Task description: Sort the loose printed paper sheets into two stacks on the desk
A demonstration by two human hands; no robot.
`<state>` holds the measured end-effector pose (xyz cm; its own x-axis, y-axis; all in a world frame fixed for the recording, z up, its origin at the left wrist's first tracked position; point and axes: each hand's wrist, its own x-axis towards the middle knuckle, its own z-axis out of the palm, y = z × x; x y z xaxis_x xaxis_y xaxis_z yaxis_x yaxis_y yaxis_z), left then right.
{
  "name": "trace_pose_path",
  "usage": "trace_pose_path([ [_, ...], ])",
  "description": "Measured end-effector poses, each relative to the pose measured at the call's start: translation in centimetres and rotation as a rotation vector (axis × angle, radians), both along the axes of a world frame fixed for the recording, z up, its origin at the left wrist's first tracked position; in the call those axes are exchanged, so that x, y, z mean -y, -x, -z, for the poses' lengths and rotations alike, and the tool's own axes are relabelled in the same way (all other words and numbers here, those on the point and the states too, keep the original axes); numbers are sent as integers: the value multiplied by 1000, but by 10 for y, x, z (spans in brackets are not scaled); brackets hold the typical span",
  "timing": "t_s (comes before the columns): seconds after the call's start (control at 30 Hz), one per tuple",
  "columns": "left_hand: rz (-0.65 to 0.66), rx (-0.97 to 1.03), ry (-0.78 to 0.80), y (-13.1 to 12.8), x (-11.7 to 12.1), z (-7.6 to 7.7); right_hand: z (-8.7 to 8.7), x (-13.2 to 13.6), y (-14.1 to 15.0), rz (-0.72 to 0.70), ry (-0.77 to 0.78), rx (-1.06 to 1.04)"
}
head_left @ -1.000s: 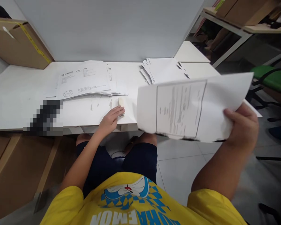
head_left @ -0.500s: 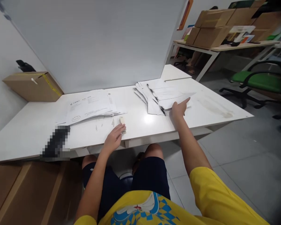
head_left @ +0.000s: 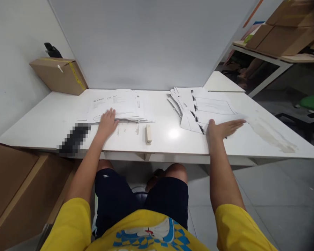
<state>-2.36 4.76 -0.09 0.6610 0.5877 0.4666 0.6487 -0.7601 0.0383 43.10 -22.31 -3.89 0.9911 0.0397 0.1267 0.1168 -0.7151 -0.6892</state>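
My left hand [head_left: 107, 122] lies flat with spread fingers on the near edge of a stack of printed papers [head_left: 115, 104] on the left of the white table [head_left: 159, 139]. My right hand [head_left: 222, 128] rests open, fingers stretched out, at the near corner of a fanned pile of stapled documents [head_left: 204, 108] on the right. A cream stapler [head_left: 148, 134] lies on the table between my hands, touched by neither.
A blurred dark object [head_left: 73, 139] sits near the table's front left edge. A cardboard box [head_left: 59, 75] stands at the back left against the wall. A grey partition rises behind the table. More boxes [head_left: 285, 33] on another table and a green chair [head_left: 312, 103] are at right.
My right hand laid the held sheets onto the right pile and now rests open beside it. My left hand left the stapler and moved left onto the paper stack.
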Motion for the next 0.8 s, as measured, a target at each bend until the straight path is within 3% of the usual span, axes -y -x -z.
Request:
trace_pose_path([
  [0.17,28,7,-80,6,-6,20,-2,-7,-5,122,-30,-67],
  [0.3,85,36,-125,6,3,21,2,-8,-9,127,-53,-101],
  [0.4,137,64,-131,2,7,20,5,0,-1,73,-67,40],
  [0.5,194,84,-129,-3,10,19,3,5,17,-73,-117,305],
  [0.6,234,117,-116,-8,15,20,-11,-14,43,-238,-294,409],
  [0.67,238,157,-104,-13,19,21,-26,-45,65,-408,-460,287],
  [0.73,228,203,-98,-19,26,23,-38,-87,89,-592,-466,186],
  [0.8,220,229,-108,-27,34,25,-43,-129,114,-889,-552,-213],
])
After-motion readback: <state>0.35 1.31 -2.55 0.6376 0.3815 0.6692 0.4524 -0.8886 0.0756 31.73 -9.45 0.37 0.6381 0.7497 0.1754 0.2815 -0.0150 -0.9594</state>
